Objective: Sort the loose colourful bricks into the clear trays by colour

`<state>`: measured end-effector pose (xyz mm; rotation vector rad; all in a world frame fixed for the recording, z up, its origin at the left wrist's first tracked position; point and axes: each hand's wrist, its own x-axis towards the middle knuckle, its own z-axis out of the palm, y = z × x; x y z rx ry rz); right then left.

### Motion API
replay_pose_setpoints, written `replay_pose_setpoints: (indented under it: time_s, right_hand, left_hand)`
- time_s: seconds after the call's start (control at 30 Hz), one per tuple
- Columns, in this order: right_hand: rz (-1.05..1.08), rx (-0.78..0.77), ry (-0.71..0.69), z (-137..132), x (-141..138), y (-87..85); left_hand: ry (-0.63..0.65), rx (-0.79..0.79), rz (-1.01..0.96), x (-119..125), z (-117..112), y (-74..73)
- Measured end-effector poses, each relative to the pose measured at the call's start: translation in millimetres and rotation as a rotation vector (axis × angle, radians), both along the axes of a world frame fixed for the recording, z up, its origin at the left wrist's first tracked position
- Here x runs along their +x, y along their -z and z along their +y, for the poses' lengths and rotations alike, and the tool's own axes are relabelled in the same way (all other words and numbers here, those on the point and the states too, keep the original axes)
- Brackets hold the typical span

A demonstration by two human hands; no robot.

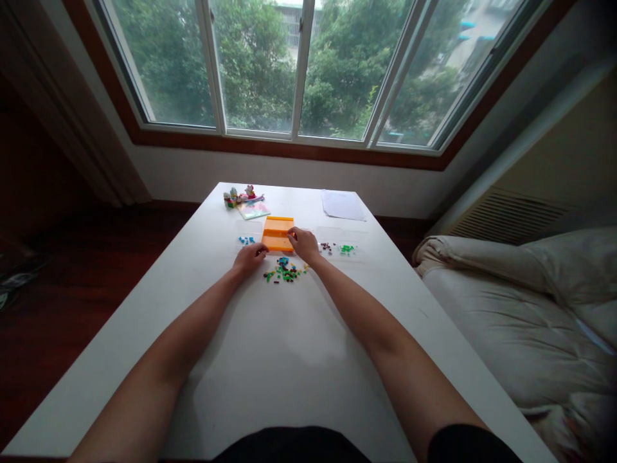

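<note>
An orange box point(278, 243) with an open lid lies across the table from me, a raised bar running over its middle. My left hand point(249, 256) is at its near left corner, fingers curled against the edge. My right hand point(305, 244) reaches over its right side, thumb and fingers pinched together by the middle bar; what they hold, if anything, is too small to make out. Just in front of the box lies a loose pile of small coloured building bricks point(288, 272), mostly green, brown, blue and yellow.
Left of the box, blue bricks point(247, 240) lie in a clear tray. On the right are brown bricks point(328, 247) and green bricks point(347, 249) in clear trays. Toy figures point(241, 196), a pastel booklet point(254, 210) and white paper point(343, 204) lie at the far end. A sofa point(482, 302) stands right.
</note>
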<state>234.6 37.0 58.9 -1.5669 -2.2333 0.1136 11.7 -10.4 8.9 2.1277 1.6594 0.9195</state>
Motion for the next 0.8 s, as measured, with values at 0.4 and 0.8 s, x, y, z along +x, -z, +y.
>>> replay_pose_setpoints:
  time_s: [0.4,0.8]
  right_hand:
    - [-0.177,-0.126,-0.295,-16.4,20.8,21.8]
    - [-0.188,-0.096,-0.285,-28.0,11.1,22.5]
  left_hand:
    - [0.042,0.012,0.076,8.5,-5.9,-1.1]
    - [0.067,0.038,0.096,10.1,-5.4,0.3]
